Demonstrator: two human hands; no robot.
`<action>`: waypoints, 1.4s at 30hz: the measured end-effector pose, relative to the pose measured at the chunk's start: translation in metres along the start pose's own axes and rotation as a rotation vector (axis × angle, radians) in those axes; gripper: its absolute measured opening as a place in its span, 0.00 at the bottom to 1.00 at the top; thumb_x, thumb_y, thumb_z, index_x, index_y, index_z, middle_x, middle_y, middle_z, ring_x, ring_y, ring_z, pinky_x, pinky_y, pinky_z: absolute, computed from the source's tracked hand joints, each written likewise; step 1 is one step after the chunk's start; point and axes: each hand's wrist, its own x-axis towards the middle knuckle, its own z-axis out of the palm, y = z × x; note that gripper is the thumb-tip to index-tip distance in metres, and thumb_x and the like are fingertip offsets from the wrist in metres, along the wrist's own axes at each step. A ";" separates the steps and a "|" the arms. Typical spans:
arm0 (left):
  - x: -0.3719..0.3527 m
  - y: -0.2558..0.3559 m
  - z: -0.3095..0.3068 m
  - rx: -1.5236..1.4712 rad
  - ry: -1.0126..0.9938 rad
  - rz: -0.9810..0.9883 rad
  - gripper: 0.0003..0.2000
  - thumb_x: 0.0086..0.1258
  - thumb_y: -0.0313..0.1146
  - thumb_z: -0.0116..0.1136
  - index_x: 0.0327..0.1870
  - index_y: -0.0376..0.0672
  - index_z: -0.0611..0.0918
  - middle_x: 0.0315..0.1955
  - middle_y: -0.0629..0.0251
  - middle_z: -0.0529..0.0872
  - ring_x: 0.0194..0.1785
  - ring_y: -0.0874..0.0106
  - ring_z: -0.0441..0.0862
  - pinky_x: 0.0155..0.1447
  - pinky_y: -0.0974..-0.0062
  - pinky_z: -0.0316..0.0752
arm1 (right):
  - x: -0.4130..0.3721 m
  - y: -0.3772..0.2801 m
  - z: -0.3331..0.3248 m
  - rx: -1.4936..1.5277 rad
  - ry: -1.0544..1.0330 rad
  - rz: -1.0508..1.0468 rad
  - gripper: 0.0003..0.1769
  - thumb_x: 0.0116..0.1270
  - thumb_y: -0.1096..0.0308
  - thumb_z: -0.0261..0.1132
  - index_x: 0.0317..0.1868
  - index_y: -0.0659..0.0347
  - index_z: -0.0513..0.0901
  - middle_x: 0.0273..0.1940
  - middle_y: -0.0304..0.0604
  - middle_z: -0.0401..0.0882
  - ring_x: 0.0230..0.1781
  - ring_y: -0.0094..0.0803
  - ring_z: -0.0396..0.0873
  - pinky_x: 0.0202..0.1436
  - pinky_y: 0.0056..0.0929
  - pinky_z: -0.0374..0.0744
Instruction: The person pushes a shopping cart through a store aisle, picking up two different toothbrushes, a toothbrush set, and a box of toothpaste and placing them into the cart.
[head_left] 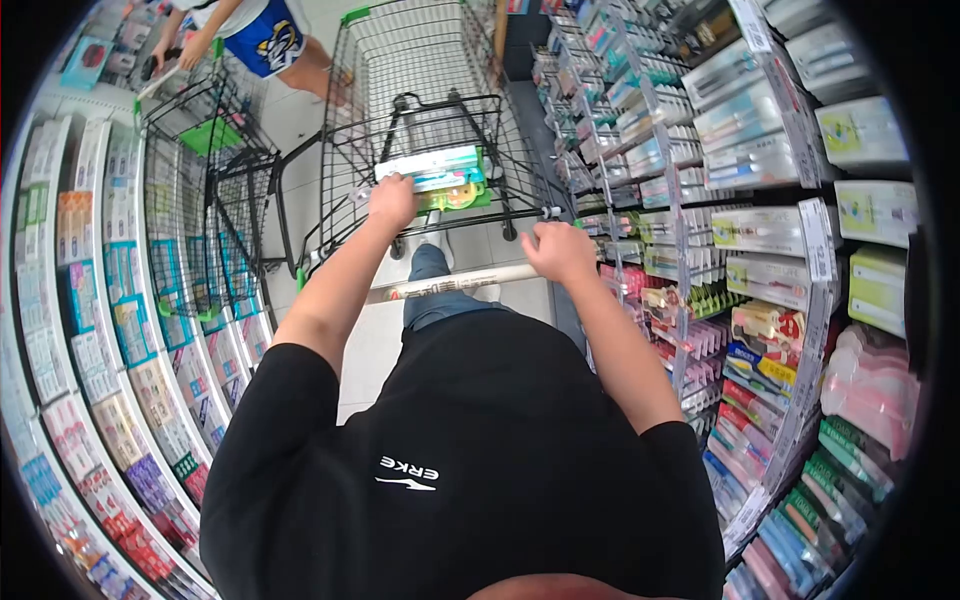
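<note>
A shopping cart [405, 65] of wire mesh with green corners stands in front of me. My right hand [560, 250] is closed around the right end of its pale handle [470, 283]. Ahead of the handle, my left hand [393, 200] reaches over to the cart's near section. Its fingers are curled on the left end of a long white-and-teal box [440, 165], shaped like a toothpaste box. Beside that box, on the near side, lies a bright green and yellow package [455, 197]. My left fingertips are partly hidden.
Another cart [205, 190] stands at the left, with a person in blue shorts [265, 40] behind it. Shelves of boxed goods [125, 290] line the left side. Racks of packaged goods [745, 130] line the right, close to my right arm. Tiled floor [365, 350] shows below.
</note>
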 end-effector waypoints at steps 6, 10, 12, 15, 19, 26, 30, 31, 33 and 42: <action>0.036 -0.025 0.051 0.214 0.012 0.077 0.11 0.74 0.36 0.58 0.53 0.45 0.83 0.52 0.55 0.87 0.60 0.56 0.86 0.59 0.54 0.83 | -0.004 0.009 0.007 -0.003 -0.056 -0.009 0.25 0.73 0.46 0.59 0.37 0.58 0.90 0.40 0.52 0.91 0.44 0.52 0.90 0.50 0.53 0.86; 0.036 -0.029 0.038 0.269 -0.110 0.088 0.07 0.74 0.34 0.58 0.46 0.44 0.85 0.47 0.57 0.89 0.54 0.58 0.89 0.53 0.55 0.86 | -0.008 0.010 0.006 0.042 -0.039 -0.038 0.24 0.74 0.47 0.58 0.37 0.57 0.91 0.40 0.52 0.91 0.44 0.52 0.89 0.50 0.52 0.86; 0.038 -0.035 0.040 0.277 -0.131 0.076 0.06 0.73 0.33 0.58 0.44 0.45 0.86 0.46 0.57 0.89 0.53 0.58 0.89 0.52 0.55 0.86 | -0.006 0.010 0.005 0.053 -0.037 -0.050 0.24 0.74 0.47 0.58 0.37 0.57 0.90 0.40 0.52 0.91 0.44 0.52 0.89 0.50 0.52 0.86; 0.027 -0.031 0.018 0.258 0.049 0.186 0.08 0.76 0.32 0.58 0.47 0.48 0.89 0.41 0.59 0.90 0.47 0.56 0.89 0.48 0.57 0.86 | -0.008 0.010 0.005 0.082 -0.034 -0.057 0.24 0.74 0.48 0.58 0.35 0.57 0.90 0.39 0.51 0.91 0.42 0.52 0.89 0.49 0.52 0.86; -0.005 0.003 -0.031 -0.006 0.317 0.269 0.12 0.78 0.36 0.61 0.56 0.49 0.90 0.38 0.56 0.87 0.42 0.56 0.87 0.46 0.58 0.83 | -0.008 0.015 0.008 0.086 -0.049 -0.046 0.23 0.75 0.48 0.56 0.37 0.57 0.90 0.39 0.50 0.91 0.43 0.52 0.89 0.49 0.51 0.85; -0.084 0.111 -0.089 -0.327 0.612 0.385 0.12 0.73 0.26 0.67 0.56 0.44 0.90 0.30 0.61 0.83 0.32 0.62 0.81 0.39 0.64 0.77 | -0.032 0.002 0.006 0.577 0.437 -0.363 0.36 0.72 0.43 0.69 0.67 0.64 0.81 0.56 0.58 0.86 0.57 0.56 0.84 0.63 0.48 0.81; -0.119 0.172 -0.097 -0.235 0.625 0.608 0.25 0.65 0.26 0.71 0.66 0.47 0.87 0.28 0.64 0.80 0.33 0.62 0.80 0.38 0.63 0.78 | -0.069 -0.036 0.011 0.970 0.468 -0.379 0.54 0.74 0.43 0.70 0.85 0.67 0.53 0.73 0.64 0.72 0.72 0.51 0.76 0.71 0.43 0.76; -0.124 0.183 -0.096 -0.251 0.567 0.641 0.27 0.65 0.27 0.72 0.68 0.45 0.85 0.30 0.63 0.81 0.35 0.62 0.81 0.40 0.63 0.78 | -0.076 -0.036 0.005 1.086 0.389 -0.292 0.47 0.76 0.47 0.70 0.82 0.68 0.61 0.66 0.57 0.78 0.63 0.41 0.80 0.64 0.38 0.79; -0.134 0.197 -0.100 -0.247 0.466 0.728 0.31 0.64 0.31 0.73 0.71 0.40 0.81 0.36 0.60 0.83 0.40 0.60 0.82 0.45 0.62 0.79 | -0.090 -0.037 0.000 1.334 0.293 -0.071 0.30 0.81 0.55 0.66 0.71 0.68 0.74 0.51 0.43 0.85 0.47 0.24 0.81 0.51 0.29 0.81; -0.133 0.138 -0.088 -0.128 0.196 0.614 0.18 0.75 0.35 0.65 0.63 0.39 0.84 0.48 0.50 0.87 0.51 0.49 0.84 0.57 0.55 0.78 | -0.162 0.037 0.005 1.808 0.836 0.110 0.17 0.87 0.63 0.58 0.60 0.70 0.83 0.47 0.38 0.89 0.44 0.19 0.84 0.50 0.26 0.83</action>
